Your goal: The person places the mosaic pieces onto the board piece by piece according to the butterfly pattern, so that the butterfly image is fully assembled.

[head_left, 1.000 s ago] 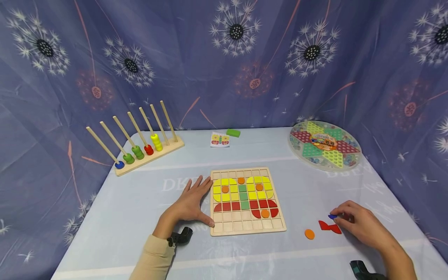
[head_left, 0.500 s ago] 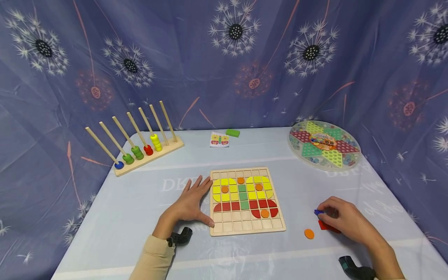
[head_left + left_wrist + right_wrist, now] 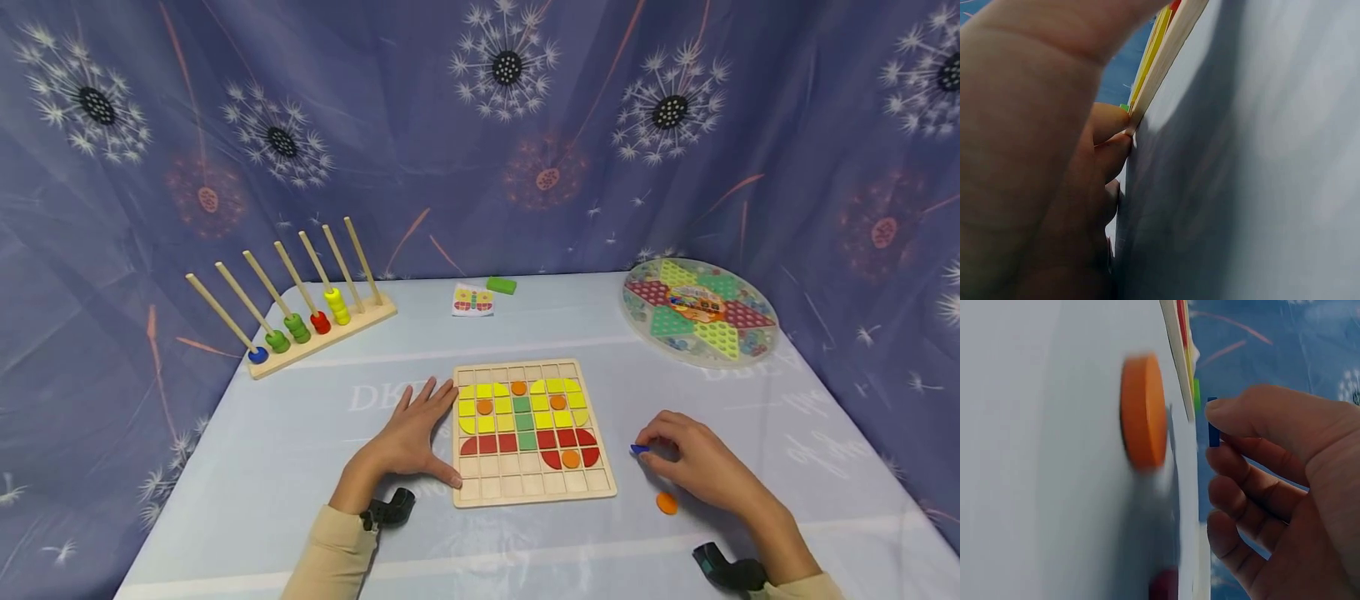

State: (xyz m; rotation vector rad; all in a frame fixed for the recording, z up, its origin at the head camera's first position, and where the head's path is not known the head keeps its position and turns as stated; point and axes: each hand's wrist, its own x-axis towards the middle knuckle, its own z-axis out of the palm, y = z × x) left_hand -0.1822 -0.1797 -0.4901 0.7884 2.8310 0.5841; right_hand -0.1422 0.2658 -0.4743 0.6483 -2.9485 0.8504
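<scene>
Spread out, my left hand (image 3: 408,437) touches the left edge of a wooden grid board (image 3: 531,487), thumb near the lower corner. Yellow, red and green tiles with orange discs form a butterfly pattern on the board; its bottom row is bare wood. Right of the board, my right hand (image 3: 697,462) pinches a small flat blue tile (image 3: 639,449) between thumb and index finger. The right wrist view shows this blue tile (image 3: 1213,428) edge-on, above the table. Below that hand lies a loose orange disc (image 3: 666,503). A dark red piece (image 3: 1163,584) shows low in the right wrist view.
At the back left stands a peg rack (image 3: 322,337) with coloured rings. A butterfly picture card (image 3: 473,301) and a green block (image 3: 501,285) lie at the back. A round Chinese checkers board (image 3: 699,312) is at the back right, before the patterned curtain (image 3: 420,125).
My right hand has moved left toward the board with the blue tile, and now hides the red pieces in the head view. The left hand has stayed at the board's edge.
</scene>
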